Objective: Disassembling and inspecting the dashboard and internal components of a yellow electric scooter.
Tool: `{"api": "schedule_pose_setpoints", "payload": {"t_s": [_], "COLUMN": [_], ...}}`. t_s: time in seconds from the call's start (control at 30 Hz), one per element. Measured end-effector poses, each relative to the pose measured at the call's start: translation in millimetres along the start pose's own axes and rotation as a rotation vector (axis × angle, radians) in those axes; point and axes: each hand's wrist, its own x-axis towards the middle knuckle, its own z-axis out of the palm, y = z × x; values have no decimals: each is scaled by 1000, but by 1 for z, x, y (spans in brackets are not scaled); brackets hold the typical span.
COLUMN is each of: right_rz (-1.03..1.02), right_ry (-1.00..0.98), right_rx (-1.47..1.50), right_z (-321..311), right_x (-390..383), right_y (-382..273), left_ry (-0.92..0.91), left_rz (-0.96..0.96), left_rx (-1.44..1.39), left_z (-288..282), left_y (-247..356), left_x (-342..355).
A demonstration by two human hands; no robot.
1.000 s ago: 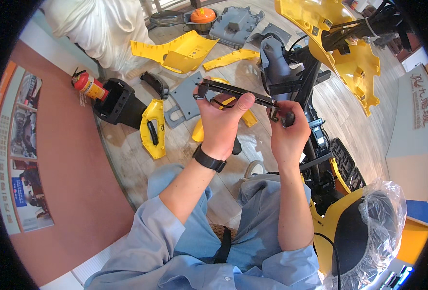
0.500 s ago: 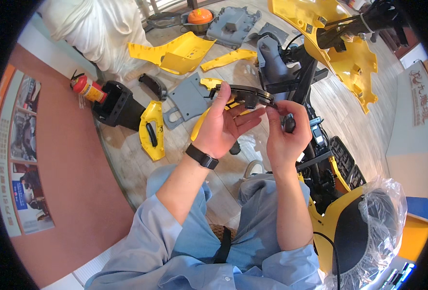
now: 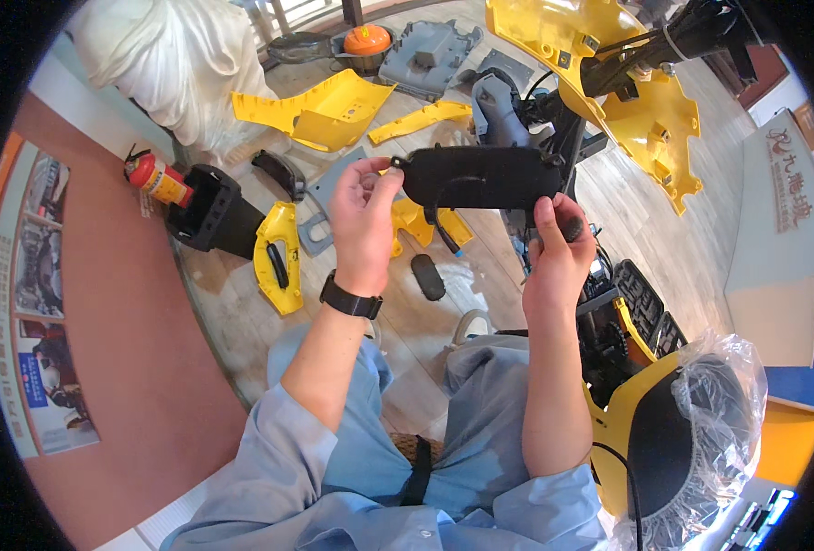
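A long black panel (image 3: pixel 485 174) with rounded ends is held up before me, its broad flat face turned toward me. From it hangs a short black cable (image 3: pixel 446 234) with a blue tip. My left hand (image 3: pixel 363 216) pinches the panel's left end between thumb and fingers. At the lower right corner, my right hand (image 3: pixel 559 253) grips the panel with the thumb on its face. A dark rounded knob (image 3: pixel 572 229) also shows among the right hand's fingers; its kind I cannot make out. Below the panel, a small black oval piece (image 3: pixel 427 277) lies on the floor.
Yellow body panels (image 3: pixel 333 115) and grey plastic parts (image 3: pixel 430 57) lie across the floor ahead. The partly stripped scooter (image 3: pixel 600 312) stands at my right, its seat (image 3: pixel 673 441) wrapped in plastic. A fire extinguisher (image 3: pixel 157 176) leans in a black bin-like part (image 3: pixel 209 207) at left.
The black panel has turned from edge-on to face-on, and its hanging cable now shows. My left hand has moved left and closed on its end. The right hand has shifted slightly lower.
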Motion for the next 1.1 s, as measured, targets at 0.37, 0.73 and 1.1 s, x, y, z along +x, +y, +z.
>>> {"api": "schedule_pose_setpoints", "payload": {"t_s": [0.37, 0.73, 1.1], "right_rz": [320, 298, 383], "right_ry": [-31, -25, -107], "right_rx": [92, 75, -28], "right_z": [-3, -3, -7], "right_x": [8, 10, 11], "right_y": [-4, -4, -3], "left_ry": [6, -47, -119], "left_rz": [213, 200, 282], "left_rx": [101, 5, -105], "left_z": [-3, -2, 3], "left_y": [4, 4, 4], "left_x": [-1, -3, -4]}}
